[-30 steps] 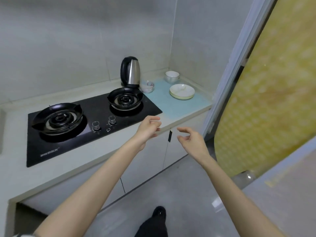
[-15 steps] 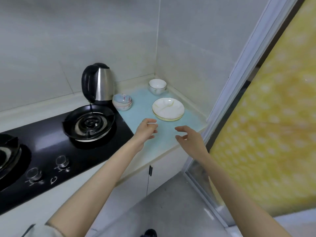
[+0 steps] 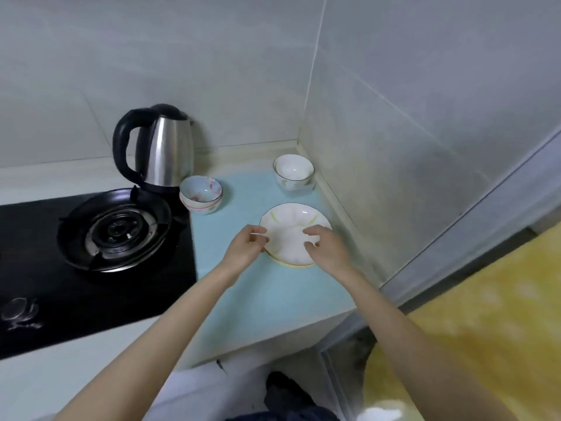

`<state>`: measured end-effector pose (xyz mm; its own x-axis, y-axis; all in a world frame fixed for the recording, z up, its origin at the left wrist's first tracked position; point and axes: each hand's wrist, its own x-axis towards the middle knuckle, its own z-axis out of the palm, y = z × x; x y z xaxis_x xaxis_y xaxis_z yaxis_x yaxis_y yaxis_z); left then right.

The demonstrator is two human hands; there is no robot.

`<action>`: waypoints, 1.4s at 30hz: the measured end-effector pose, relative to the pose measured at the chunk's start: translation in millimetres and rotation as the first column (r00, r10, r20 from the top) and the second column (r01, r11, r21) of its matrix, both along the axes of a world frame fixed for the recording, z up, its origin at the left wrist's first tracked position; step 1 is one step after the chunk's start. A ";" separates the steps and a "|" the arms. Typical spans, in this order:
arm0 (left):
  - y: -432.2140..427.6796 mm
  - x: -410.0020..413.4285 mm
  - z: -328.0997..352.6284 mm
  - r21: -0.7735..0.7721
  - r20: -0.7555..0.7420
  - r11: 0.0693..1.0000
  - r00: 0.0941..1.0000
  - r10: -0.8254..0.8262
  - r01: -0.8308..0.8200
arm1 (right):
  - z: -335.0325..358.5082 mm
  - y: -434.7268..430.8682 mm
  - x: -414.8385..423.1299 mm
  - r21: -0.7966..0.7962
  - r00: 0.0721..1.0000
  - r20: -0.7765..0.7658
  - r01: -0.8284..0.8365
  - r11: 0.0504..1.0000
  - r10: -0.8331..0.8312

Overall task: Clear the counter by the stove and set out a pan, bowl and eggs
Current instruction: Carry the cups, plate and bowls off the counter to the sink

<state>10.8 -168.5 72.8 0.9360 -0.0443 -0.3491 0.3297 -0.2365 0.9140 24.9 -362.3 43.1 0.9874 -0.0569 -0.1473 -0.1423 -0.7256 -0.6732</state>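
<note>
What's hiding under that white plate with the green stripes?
A second plate: its yellow rim peeks out beneath the top plate, on the blue mat. The left hand and right hand cover part of the edge, so any more plates underneath cannot be seen.

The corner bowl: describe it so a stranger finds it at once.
Right of the stove lies a blue mat. At its far end, in the wall corner, stands the bowl. It is white inside, unlike the red-flecked bowls by the kettle.

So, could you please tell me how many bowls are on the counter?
3 at least: two stacked bowls beside the kettle, and one white bowl in the back corner. More may be nested, hidden, in either.
</note>
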 end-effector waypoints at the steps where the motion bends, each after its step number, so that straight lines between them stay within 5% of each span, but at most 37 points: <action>1: -5.7 5.0 -2.5 0.007 -0.006 1.000 1.000 0.023 -0.023 | -5.9 -4.9 13.8 -0.026 0.999 -0.018 -0.038 0.999 0.037; 15: -30.3 39.6 -35.7 0.160 -0.051 0.966 0.976 0.212 -0.202 | -64.1 -3.9 142.0 -0.412 0.860 -0.233 -0.511 0.755 0.455; 28: -22.8 30.0 -42.4 0.124 -0.094 0.951 0.951 0.295 -0.283 | -70.2 3.3 150.6 -0.408 0.786 -0.336 -0.618 0.672 0.519; 32: -17.5 22.3 -32.2 0.074 -0.089 0.942 0.938 0.334 -0.328 | -47.3 9.7 135.5 -0.251 0.833 -0.175 -0.553 0.794 0.525; 35: -7.8 11.0 -20.7 0.026 -0.076 0.921 0.918 0.389 -0.389 | -17.0 22.3 119.3 0.093 0.905 -0.008 -0.424 0.901 0.426; 38: 6.9 -8.3 -9.1 -0.002 -0.048 0.891 0.890 0.453 -0.454 | 19.8 43.7 98.9 0.387 0.910 0.031 -0.391 0.835 0.412; 42: 35.0 -43.3 12.2 0.013 0.040 0.827 0.827 0.561 -0.562 | 54.7 86.8 68.9 0.498 0.851 0.058 -0.477 0.724 0.522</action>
<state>-32.5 -133.6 84.9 0.8077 0.5004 -0.3117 0.3819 -0.0413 0.9233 93.8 -275.5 97.8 0.8355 0.5404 -0.0990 0.0787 -0.2959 -0.9520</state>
